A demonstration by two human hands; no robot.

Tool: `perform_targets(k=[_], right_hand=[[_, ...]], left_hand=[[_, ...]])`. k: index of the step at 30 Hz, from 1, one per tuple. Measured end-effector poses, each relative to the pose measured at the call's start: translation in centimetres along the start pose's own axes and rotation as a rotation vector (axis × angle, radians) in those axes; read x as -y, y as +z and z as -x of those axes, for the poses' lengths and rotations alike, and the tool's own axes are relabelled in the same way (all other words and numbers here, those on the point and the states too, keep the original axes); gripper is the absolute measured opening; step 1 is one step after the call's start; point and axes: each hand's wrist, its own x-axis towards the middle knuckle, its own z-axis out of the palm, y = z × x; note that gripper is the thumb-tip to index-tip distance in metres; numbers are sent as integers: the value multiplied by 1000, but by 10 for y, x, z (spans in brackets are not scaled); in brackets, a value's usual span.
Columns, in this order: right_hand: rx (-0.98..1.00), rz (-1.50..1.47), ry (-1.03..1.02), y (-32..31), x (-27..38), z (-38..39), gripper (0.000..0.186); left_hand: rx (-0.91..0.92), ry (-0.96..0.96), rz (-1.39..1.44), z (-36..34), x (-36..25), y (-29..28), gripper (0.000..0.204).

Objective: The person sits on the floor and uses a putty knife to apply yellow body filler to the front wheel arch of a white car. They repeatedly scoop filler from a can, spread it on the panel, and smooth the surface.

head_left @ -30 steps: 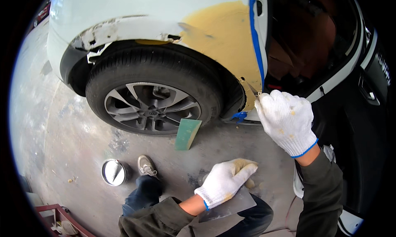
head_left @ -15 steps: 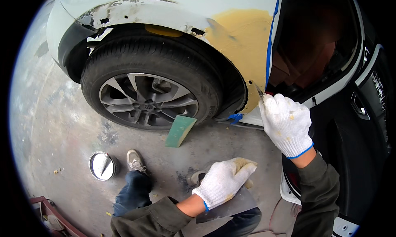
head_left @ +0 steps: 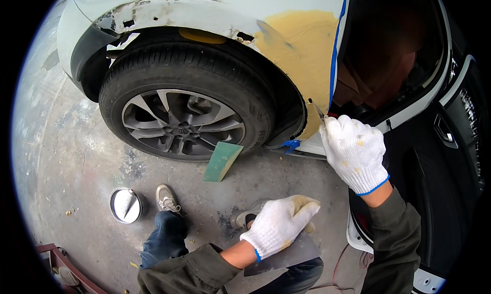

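My right hand [head_left: 354, 152], in a white knit glove, grips a thin metal putty knife [head_left: 317, 110] whose blade touches the yellow filler patch [head_left: 305, 53] on the white car's fender, just left of a strip of blue masking tape [head_left: 335, 53]. My left hand [head_left: 280, 224], also gloved, hangs lower over my lap and holds a flat grey metal board [head_left: 294, 250] with filler smeared near its fingertips. Both hands are closed on their tools.
The car's front wheel [head_left: 180, 124] fills the wheel arch to the left. A green sanding block [head_left: 222, 161] leans against the tyre. A round open tin [head_left: 126, 205] stands on the concrete floor beside my shoe [head_left: 167, 198]. The open black car door [head_left: 434, 156] is at right.
The view has tilted down and moved closer to the fender. My right hand has stayed at the filler's lower edge by the tape; my left hand still holds the board.
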Motion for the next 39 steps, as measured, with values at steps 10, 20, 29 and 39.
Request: perform_targets(k=[10,20,29,39], right_hand=[[-26,30,-5,3,4,0,12],[13,-102,87,0,4,-6,14],[28,-454,258,3,-14,-12,28],[28,-1098,706,32,-12,5,33]], left_hand=[[-4,-4,34,-1,2,3,36],[11,-34,24,-1,-2,1,36],[-15,-19,34,-1,-2,3,35],[-5,-37,32,-4,0,2,35]])
